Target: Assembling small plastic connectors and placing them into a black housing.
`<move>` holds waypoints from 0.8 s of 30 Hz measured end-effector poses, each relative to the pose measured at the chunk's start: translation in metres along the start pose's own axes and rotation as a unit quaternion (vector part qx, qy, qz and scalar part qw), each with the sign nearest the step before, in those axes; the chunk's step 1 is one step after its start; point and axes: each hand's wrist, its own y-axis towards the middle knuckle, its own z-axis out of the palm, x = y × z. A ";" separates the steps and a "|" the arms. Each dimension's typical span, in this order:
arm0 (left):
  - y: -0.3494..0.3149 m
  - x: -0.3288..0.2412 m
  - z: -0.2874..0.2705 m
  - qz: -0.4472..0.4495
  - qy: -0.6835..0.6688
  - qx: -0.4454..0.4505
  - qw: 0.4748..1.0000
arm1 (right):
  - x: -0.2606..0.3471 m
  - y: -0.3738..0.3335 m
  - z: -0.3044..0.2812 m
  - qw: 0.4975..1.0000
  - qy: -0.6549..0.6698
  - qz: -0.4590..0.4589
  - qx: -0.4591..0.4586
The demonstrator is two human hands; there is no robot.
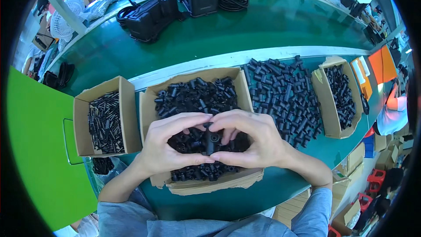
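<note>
Between my two hands is a small black plastic tee-shaped fitting, its short round opening facing up toward me. My left hand pinches it from the left, with fingertips at its far end and thumb at its near end. My right hand grips the same ends from the right, fingers and thumb curved in an arch. Both hands hover over an open cardboard box full of similar black fittings. The hands hide part of that heap.
A cardboard box of thin dark pins stands left. Loose black fittings lie heaped right of the middle box, beside another box of black parts. Black cased devices with cables sit on the green conveyor. A green panel borders the left.
</note>
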 end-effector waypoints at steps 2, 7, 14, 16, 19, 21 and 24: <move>-0.001 0.002 0.001 0.010 0.002 -0.003 1.000 | -0.002 0.000 0.000 1.000 0.001 -0.006 0.004; -0.002 0.003 0.007 0.025 0.054 -0.022 0.998 | -0.007 0.000 -0.002 0.999 -0.002 -0.047 -0.004; -0.011 0.009 0.011 0.054 0.061 -0.063 0.995 | -0.013 -0.001 -0.004 0.998 0.036 -0.049 0.017; -0.016 0.014 0.013 0.031 0.043 -0.102 0.993 | -0.017 -0.002 -0.001 0.996 0.023 -0.087 -0.025; -0.022 0.018 0.012 0.024 0.050 -0.118 0.991 | -0.021 -0.005 0.004 0.990 0.027 -0.130 -0.056; -0.023 0.019 0.011 0.032 0.066 -0.108 0.991 | -0.021 -0.008 0.006 0.990 -0.004 -0.133 -0.045; -0.024 0.018 0.010 0.038 0.087 -0.118 0.988 | -0.020 -0.008 0.005 0.986 -0.016 -0.152 -0.066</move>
